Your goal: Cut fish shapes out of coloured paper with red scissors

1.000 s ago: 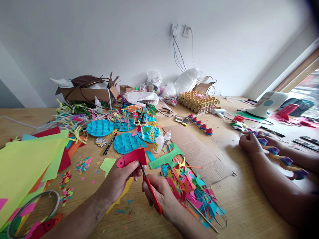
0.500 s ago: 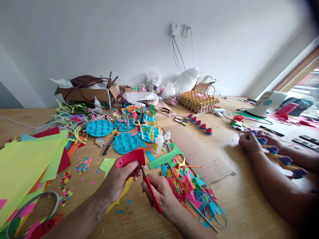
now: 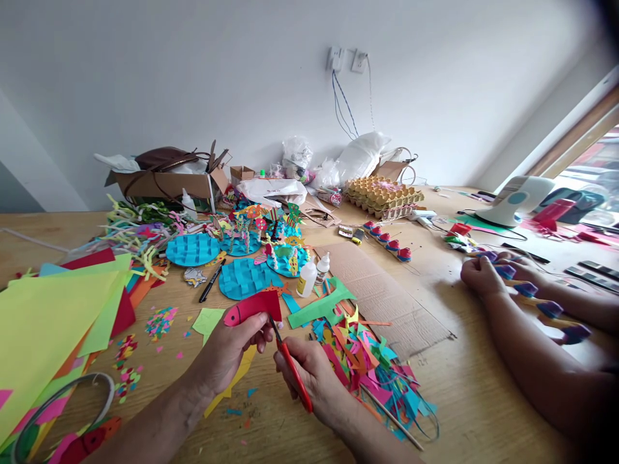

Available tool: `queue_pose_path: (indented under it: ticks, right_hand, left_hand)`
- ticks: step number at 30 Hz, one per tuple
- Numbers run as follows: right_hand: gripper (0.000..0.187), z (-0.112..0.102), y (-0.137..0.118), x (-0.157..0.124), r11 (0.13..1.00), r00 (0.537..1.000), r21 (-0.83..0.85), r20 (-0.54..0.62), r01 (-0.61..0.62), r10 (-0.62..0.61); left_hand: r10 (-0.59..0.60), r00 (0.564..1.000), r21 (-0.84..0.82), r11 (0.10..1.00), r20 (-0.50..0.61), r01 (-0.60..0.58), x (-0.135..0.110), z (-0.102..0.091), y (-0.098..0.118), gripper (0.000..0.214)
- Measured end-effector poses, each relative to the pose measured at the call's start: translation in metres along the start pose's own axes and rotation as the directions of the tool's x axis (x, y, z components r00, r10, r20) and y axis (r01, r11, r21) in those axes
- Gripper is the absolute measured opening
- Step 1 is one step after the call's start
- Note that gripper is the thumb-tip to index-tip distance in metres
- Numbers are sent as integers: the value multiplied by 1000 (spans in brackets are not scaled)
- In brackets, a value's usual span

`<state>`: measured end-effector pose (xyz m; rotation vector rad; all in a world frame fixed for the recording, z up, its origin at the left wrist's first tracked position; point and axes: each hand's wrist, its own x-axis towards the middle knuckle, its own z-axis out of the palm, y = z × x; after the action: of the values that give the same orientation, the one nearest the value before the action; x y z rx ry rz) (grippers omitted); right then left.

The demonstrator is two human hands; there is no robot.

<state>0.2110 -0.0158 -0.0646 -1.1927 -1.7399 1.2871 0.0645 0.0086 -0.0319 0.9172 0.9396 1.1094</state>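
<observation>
Pinched in my left hand is a piece of red paper, its left end cut like a fish head with a drawn eye and a curved line. My right hand grips red-handled scissors. Their dark blades meet the lower right edge of the red paper, close to my left fingertips. Below my left hand lies a yellow paper strip. Paper scraps in many colours are heaped to the right of my right hand. A green paper offcut lies just beyond.
Glue bottles and blue paper discs stand ahead. Coloured sheets and a tape roll are at left. Flat cardboard lies right of centre. Another person's hands hold a painted egg-carton strip at far right.
My hands, the red paper and the scissors look almost unmoved. The other person's hands and the painted strip have shifted slightly left.
</observation>
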Motion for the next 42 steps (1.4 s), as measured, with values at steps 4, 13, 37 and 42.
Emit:
queue_pose_path:
  ticks: [4, 13, 37, 42]
  right_hand:
    - [39, -5, -1, 2, 997, 999, -63, -16, 34, -35]
    - [39, -9, 0, 0, 966, 987, -202, 63, 160, -150]
    - [47, 1, 5, 1, 919, 983, 374, 173, -123, 62]
    - [49, 1, 4, 1, 919, 986, 375, 153, -122, 69]
  left_hand:
    - [-9, 994, 73, 997, 106, 1, 4, -16, 15, 10]
    - [-49, 978, 411, 911, 203, -40, 9, -45, 52, 10]
    - [-141, 962, 28, 990, 232, 138, 3, -18, 26, 12]
    - [-145, 959, -41, 986, 243, 159, 3, -18, 17, 11]
